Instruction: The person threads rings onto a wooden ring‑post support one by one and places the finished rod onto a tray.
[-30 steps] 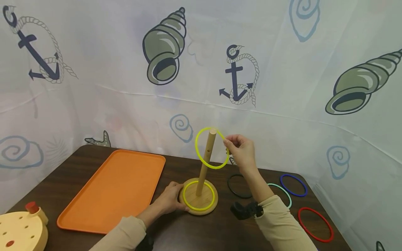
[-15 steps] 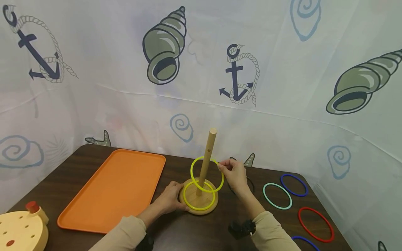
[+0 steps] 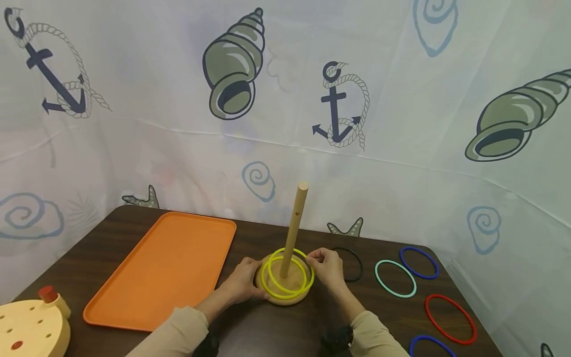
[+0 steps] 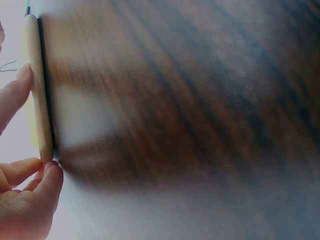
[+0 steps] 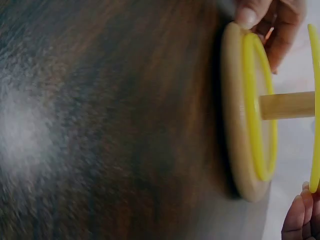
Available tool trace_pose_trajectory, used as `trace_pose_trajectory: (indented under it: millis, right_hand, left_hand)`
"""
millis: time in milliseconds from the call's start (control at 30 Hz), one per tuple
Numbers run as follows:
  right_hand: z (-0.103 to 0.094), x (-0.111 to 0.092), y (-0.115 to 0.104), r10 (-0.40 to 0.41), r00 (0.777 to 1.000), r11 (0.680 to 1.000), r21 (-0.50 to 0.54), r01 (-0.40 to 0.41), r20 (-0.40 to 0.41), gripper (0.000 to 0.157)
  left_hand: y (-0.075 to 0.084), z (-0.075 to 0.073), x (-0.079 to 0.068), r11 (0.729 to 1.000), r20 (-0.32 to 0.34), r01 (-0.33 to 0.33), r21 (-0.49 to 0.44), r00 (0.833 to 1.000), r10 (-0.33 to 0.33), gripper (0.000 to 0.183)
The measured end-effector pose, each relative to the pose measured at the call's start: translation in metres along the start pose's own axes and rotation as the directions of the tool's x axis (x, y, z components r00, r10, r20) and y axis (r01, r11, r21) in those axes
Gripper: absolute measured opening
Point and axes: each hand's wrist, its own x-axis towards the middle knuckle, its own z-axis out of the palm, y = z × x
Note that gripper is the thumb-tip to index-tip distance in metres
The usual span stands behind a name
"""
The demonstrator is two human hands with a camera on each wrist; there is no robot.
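Observation:
A wooden peg stand, with a round base and an upright post, stands on the dark table. My left hand grips the left edge of the base, thumb toward the front. One yellow ring lies flat on the base around the post. My right hand pinches the right side of a second yellow ring. This ring also encircles the post, low down. In the right wrist view it is held apart from the ring beneath. The left wrist view shows the base's edge with fingers touching it.
An orange tray lies on the left, with a pale wooden board with holes at near left. On the right lie a black ring, a mint ring, a red ring and two blue rings. A printed curtain hangs behind.
My right hand has brought the second yellow ring down from the post's top to just above the base. My left hand has stayed on the base.

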Motion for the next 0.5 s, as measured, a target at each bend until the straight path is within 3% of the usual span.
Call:
trace_pose_trajectory:
  millis: [500]
  right_hand:
    - [0.019,0.004,0.003,0.028,1.000,0.999,-0.027,-0.028,-0.004,0.007]
  left_hand:
    - [-0.001,0.000,0.001,1.000,0.002,0.004,0.007,1.000,-0.004,0.083]
